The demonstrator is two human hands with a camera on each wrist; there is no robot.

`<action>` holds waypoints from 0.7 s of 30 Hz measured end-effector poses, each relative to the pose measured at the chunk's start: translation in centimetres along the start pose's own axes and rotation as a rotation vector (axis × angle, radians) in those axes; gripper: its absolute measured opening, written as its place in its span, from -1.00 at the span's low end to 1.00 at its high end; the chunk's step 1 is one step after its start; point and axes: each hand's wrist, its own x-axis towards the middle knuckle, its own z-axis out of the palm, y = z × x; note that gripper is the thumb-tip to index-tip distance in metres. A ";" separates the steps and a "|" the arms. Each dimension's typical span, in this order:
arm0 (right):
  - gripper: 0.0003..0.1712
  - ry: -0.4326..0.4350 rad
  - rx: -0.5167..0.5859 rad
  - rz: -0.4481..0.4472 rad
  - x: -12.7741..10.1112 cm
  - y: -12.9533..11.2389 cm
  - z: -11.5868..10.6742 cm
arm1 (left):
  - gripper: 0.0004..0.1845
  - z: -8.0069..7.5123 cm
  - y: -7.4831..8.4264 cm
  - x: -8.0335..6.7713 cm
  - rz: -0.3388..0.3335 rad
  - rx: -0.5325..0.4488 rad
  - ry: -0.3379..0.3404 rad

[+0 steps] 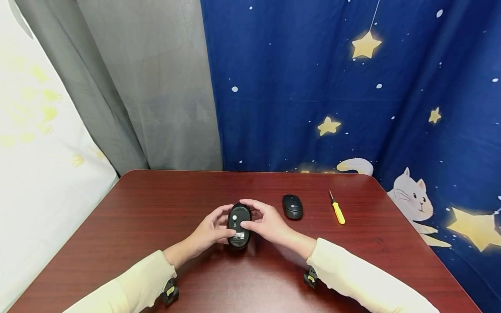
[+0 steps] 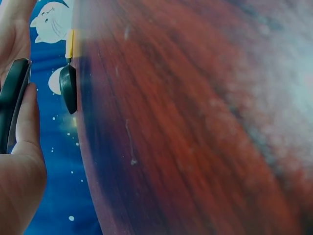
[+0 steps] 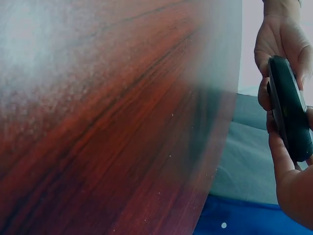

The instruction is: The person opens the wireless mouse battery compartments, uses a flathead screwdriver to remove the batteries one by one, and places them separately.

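Between my two hands is a black computer mouse [image 1: 239, 241], its underside with a label and switch turned up toward the head camera. My left hand [image 1: 209, 230] grips its left side, thumb lying over the label. From the right, my right hand [image 1: 270, 222] holds it with the thumb on the underside and fingers at the upper edge. In both wrist views the mouse [image 3: 288, 107] is seen edge-on, raised off the tabletop, with fingers on both faces.
A second black mouse [image 1: 292, 207] sits upright on the dark red table [image 1: 168, 191], right of my hands. Farther right lies a screwdriver [image 1: 338, 213] with a yellow handle, tip pointing away. A blue starry curtain [image 1: 282, 87] and a grey one [image 1: 164, 87] hang behind the table.
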 end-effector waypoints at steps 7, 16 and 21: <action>-0.40 0.013 -0.030 0.023 0.2 -0.2 0.0 | -0.26 -0.3 -0.3 0.0 0.004 0.000 -0.003; -0.49 0.019 -0.006 0.037 0.3 0.0 -0.1 | -0.25 -0.1 -0.6 -0.2 -0.009 -0.013 -0.002; -0.45 0.002 0.036 0.030 0.3 0.1 -0.1 | -0.25 -0.1 -0.7 -0.3 -0.015 -0.012 0.005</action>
